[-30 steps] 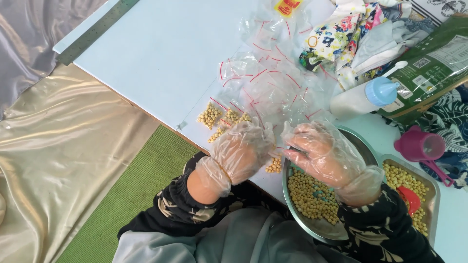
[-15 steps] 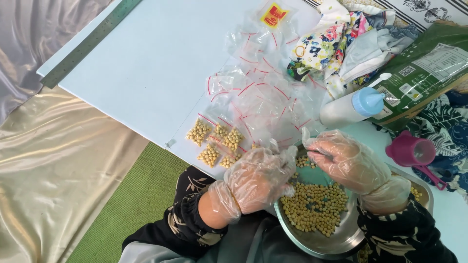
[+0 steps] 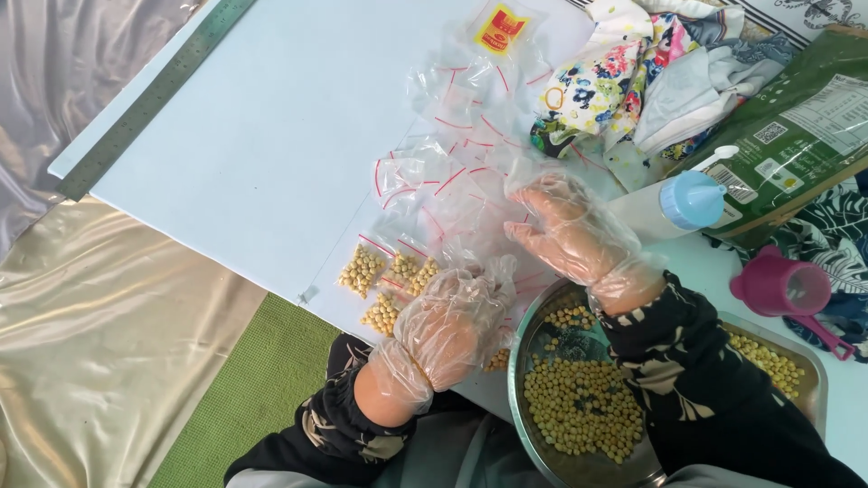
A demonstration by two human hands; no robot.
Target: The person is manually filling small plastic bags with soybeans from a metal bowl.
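Observation:
Both hands wear clear plastic gloves. My left hand (image 3: 449, 327) is curled at the near edge of a white board (image 3: 271, 136), next to several small filled bags of yellow beans (image 3: 363, 269); whether it holds one is hidden. My right hand (image 3: 571, 233) lies with fingers apart on a heap of empty clear zip bags (image 3: 452, 181) with red strips. A round steel bowl (image 3: 519, 361) of yellow beans sits just below both hands.
A rectangular steel tray (image 3: 811, 361) with beans, a pink scoop (image 3: 785, 289), a white bottle with a blue cap (image 3: 674, 203), a green package (image 3: 800, 145) and floral cloth (image 3: 606, 72) lie to the right. A metal ruler (image 3: 149, 95) edges the board. Gold fabric (image 3: 90, 343) lies at the left.
My right hand has moved from above the bowl up onto the heap of empty bags. My left hand has dropped toward the board's near edge beside the filled bags.

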